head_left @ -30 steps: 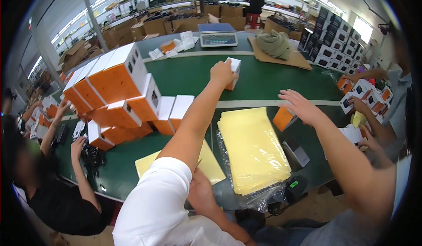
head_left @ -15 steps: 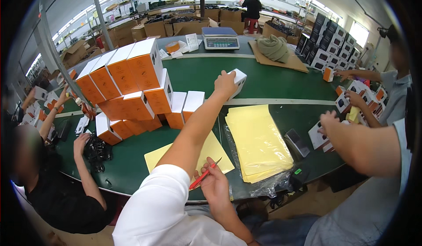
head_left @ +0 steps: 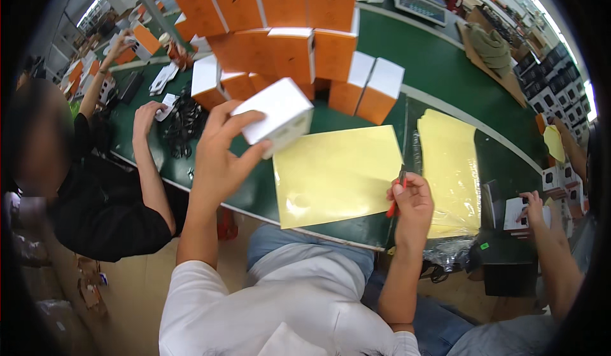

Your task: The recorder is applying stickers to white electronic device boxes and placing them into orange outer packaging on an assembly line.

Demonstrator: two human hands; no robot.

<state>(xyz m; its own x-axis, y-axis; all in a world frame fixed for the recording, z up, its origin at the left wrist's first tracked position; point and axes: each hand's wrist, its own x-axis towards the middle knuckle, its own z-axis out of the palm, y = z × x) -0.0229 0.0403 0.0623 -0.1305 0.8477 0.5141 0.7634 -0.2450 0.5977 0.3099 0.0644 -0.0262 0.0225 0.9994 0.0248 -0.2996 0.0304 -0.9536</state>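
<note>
I have the left hand (head_left: 219,149) on a white box (head_left: 277,114), its fingers parted only as far as the box needs, thumb at the low end and fingertips over the near edge. The box is held up and tilted, near the sheet's upper left corner; I judge that gripping it by one end leaves the rest of its top and sides uncovered.

The right hand (head_left: 412,203) is curled closed around a red tool (head_left: 393,208), thumb pressed along it, dark tip up. I take that as a grip that stops it slipping; the free fingers fold loosely.

Between my hands the yellow sheet (head_left: 337,178) lies flat on the green table (head_left: 254,194), squarely in front of the body, within easy reach of both. To its right, the sheet stack (head_left: 449,171) sits partly in clear wrap (head_left: 452,251), which probably holds the sheets together. Beyond, orange boxes (head_left: 280,3) stand piled in tiers, wide faces together, seemingly to save room.
</note>
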